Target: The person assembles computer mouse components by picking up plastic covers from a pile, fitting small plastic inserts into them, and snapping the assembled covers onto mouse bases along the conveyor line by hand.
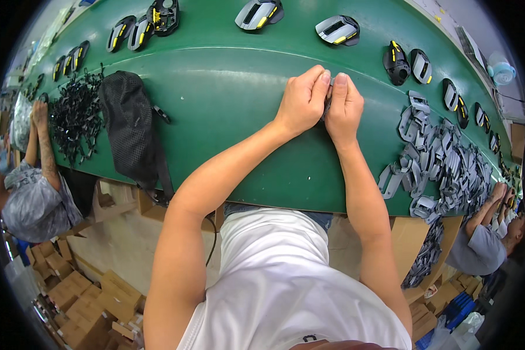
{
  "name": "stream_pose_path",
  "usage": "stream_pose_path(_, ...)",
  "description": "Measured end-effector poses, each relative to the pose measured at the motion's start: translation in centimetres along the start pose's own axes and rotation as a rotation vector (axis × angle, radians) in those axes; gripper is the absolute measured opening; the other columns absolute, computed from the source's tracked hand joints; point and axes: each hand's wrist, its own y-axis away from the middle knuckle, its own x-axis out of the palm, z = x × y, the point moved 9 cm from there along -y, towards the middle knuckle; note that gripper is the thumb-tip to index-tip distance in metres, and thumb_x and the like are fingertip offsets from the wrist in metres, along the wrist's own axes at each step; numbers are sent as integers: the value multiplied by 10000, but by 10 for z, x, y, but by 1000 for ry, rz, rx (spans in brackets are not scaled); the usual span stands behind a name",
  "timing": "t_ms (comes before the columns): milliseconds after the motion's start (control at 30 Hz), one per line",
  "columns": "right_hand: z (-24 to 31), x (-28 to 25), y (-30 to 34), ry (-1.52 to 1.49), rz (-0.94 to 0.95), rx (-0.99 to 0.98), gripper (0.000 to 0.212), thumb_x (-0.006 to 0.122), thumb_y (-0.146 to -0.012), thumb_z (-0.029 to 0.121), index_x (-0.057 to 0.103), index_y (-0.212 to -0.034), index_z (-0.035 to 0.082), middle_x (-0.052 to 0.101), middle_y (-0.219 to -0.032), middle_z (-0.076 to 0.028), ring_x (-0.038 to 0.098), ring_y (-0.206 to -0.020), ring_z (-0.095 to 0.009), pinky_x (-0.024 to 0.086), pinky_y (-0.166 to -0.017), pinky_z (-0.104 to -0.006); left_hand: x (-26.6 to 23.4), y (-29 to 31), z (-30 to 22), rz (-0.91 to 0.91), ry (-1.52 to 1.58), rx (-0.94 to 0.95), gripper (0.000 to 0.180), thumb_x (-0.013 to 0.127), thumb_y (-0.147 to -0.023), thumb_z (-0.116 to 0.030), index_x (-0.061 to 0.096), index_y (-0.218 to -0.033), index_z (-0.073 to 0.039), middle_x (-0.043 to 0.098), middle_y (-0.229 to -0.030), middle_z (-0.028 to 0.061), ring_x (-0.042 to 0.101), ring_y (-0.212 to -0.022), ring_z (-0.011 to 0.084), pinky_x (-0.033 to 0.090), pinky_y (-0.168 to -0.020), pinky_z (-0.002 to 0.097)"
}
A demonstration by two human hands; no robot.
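Note:
My left hand (pixel 302 104) and my right hand (pixel 343 111) meet over the green worktable (pixel 233 116), both closed, thumbs side by side. Between them they grip a small dark part (pixel 328 104); fingers cover most of it, so its exact kind is hidden. Beyond my hands on the table lie a grey and black computer mouse (pixel 338 30) with a yellow strip and another such mouse (pixel 259 14). To the right, a black mouse body (pixel 396 63) lies beside a grey mouse (pixel 421 66).
A pile of grey plastic shells (pixel 443 160) covers the table's right side; more fill a cardboard box (pixel 407 242) below. At left lie a heap of small black parts (pixel 76 116) and a black mesh bag (pixel 128 125). Co-workers sit at left (pixel 38 198) and right (pixel 478 245).

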Motion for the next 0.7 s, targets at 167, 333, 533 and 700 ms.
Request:
stream_pose_path(167,16,0,-2,152,15,-124,353,448,-967,191,460,-668,3,476,-546,-111,447,-451,-192,365,-452,-343,0,-2,10,-6,-25,-2,271,450,-948,-155,453,-719,-10,445,-556,47,396,-496,123,338,-464,286)
stream_pose_path(333,36,2,9,222,-45,-363,365,440,-975,204,454,-670,5,449,-523,-84,430,-449,-154,352,-446,-321,3,-3,18,37,83,-124,251,463,-932,-149,473,-732,4,498,-546,103,454,-475,172,378,-482,321)
stream_pose_path(533,10,-6,0,-92,-20,-125,395,410,-995,241,427,-673,14,404,-546,-7,344,-514,-73,296,-454,-265,2,0,-9,15,98,56,286,450,-966,-190,474,-743,-11,442,-567,5,376,-525,65,322,-468,247)
stream_pose_path(700,10,-3,2,-117,-18,-79,398,410,-997,250,434,-676,16,404,-562,7,341,-536,-62,296,-467,-259,-1,3,-12,11,38,85,272,454,-961,-185,486,-761,-3,467,-559,26,398,-512,74,338,-468,254)
